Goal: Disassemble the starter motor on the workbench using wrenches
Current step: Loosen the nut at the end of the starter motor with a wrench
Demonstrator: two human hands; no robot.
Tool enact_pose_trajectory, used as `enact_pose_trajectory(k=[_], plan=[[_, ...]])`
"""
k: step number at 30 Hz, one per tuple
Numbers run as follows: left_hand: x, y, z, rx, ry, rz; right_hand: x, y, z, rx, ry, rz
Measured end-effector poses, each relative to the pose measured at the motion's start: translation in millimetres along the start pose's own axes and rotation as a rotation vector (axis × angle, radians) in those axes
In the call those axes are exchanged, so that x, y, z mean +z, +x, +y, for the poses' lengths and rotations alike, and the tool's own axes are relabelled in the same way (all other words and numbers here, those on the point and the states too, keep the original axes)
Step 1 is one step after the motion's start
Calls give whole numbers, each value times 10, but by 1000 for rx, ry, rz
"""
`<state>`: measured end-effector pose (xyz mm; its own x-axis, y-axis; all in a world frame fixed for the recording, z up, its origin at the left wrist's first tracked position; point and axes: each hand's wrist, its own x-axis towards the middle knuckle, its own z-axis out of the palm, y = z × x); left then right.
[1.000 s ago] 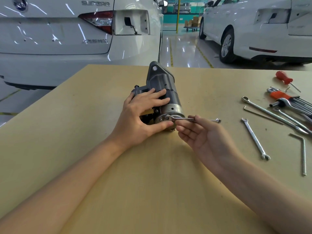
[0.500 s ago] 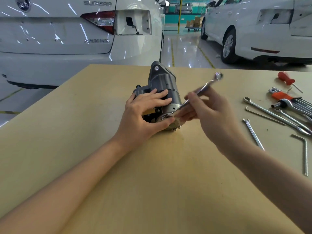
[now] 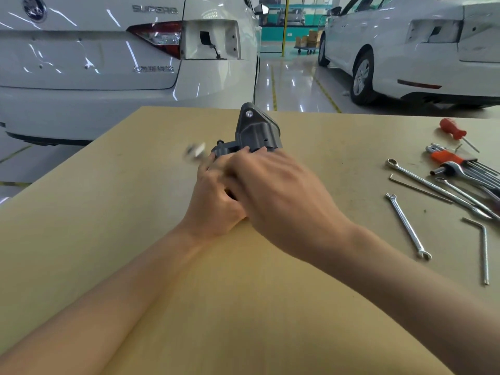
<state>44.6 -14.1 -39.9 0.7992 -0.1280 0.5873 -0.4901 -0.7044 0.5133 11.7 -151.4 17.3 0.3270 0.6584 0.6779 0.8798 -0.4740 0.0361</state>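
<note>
Head camera looks down (forward too) over workbench [image 3: 135, 239].

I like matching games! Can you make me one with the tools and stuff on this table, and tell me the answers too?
Things:
1. screwdriver
2. starter motor
3. bent hex key
4. wrench in the right hand

Descriptions:
A. dark grey, under both hands
B. red handle, far right of the table
C. blurry, sticking out left of the hands
D. plain metal, nearest on the right side

Pairs: 1-B, 2-A, 3-D, 4-C
</note>
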Motion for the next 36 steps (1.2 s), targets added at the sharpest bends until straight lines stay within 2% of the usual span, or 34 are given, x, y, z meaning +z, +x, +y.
enact_pose_trajectory(k=[2,4,6,8,10,15,30,33,35,36], plan=[[-25,0,5,39,-43,46,-106,-60,113,310,402,319],[-60,-5,75,31,-69,58,-196,-167,186,635,814,485],[-73,-32,75,26,-87,55,-150,-296,299,983,1142,529],[-91,-29,79,36,-56,40,-86,-403,363,1253,1387,506],[-97,-12,67,48,-39,36,-36,-468,366,1386,1570,488],[-98,-28,83,43,-47,37,58,-488,301,1432,1636,453],[-98,-14,110,36,-45,57,81,-458,208,1511,1904,554],[-98,-14,112,42,-46,54,77,-459,213,1436,1848,574],[-86,-21,116,44,-54,56,59,-436,228,1297,1657,553],[-77,-26,114,37,-62,61,41,-409,236,1210,1487,518]])
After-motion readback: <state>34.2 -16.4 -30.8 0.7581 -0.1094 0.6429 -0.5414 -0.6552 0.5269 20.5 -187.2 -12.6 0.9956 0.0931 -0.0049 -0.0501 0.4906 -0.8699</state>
